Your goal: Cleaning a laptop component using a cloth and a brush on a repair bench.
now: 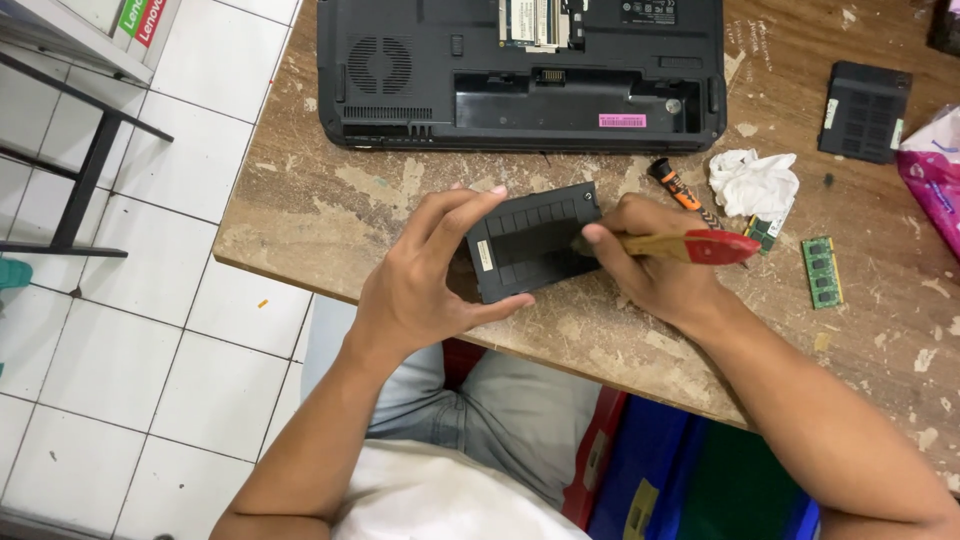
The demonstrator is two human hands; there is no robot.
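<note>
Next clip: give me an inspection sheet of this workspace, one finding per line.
Surface: worn wooden table, paint flaking.
Job's things: black vented cover panel; brush with red-tipped wooden handle, its head on the panel.
Clutter: upturned black laptop with open bays, crumpled white tissue, two green memory modules, small orange-and-black tool, second black cover.
Grippers: left hand holds the panel; right hand holds the brush.
Cables: nothing seen.
Surroundings: white tiled floor, black metal frame.
</note>
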